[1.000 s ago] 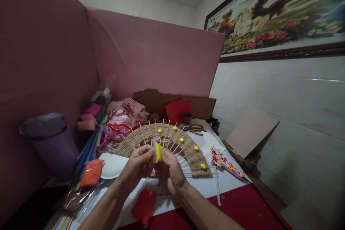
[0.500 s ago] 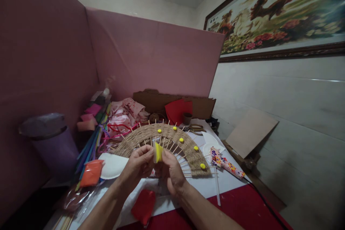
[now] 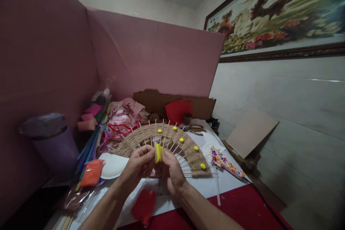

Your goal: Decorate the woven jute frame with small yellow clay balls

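Observation:
My left hand [image 3: 141, 161] and my right hand [image 3: 172, 170] pinch a small plastic packet of yellow clay [image 3: 158, 152] between their fingertips. Behind the packet lies a woven fan-shaped arch [image 3: 132, 142] of brown cord, with thin wooden sticks poking out along both edges. Several small yellow clay dots [image 3: 181, 140] sit on its top and right side. Below my hands is a red packet [image 3: 144, 205]. An orange packet [image 3: 92, 173] and a white paper plate piece [image 3: 114, 165] lie to the left of my left hand. My forearms and fingers hide part of the arch's inner side.
On the right lie a flower-patterned glue gun [image 3: 228, 165] with a black cord and a clear glue stick [image 3: 217, 188]. Scissors [image 3: 196, 128], red sheets [image 3: 178, 110] and a small brown pot [image 3: 187, 118] are at the back. A purple bin [image 3: 55, 151] stands left.
Almost nothing differs. The yellow packet has shifted very slightly to the right between my fingertips; both hands keep their grip on it.

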Available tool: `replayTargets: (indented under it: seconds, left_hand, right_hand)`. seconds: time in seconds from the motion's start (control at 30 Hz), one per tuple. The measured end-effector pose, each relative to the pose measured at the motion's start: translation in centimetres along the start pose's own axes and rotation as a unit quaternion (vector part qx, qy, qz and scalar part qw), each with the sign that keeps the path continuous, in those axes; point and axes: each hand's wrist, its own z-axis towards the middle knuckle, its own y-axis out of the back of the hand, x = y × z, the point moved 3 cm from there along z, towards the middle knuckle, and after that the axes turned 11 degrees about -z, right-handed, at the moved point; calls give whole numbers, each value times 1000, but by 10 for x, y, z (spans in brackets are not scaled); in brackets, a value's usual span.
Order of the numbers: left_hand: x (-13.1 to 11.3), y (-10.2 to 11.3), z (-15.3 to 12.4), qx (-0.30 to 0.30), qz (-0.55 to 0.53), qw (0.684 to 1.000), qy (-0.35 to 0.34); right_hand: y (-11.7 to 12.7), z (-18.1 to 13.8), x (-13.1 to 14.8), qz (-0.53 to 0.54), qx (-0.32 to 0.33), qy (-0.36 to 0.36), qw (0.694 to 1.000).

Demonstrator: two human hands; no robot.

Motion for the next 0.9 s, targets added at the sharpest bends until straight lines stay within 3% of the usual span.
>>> replayTargets:
  seconds: [0.9]
  left_hand:
    - [-1, 0, 0, -15, 3, 1000, -7]
  right_hand:
    - [0, 0, 0, -14, 2, 4, 1000]
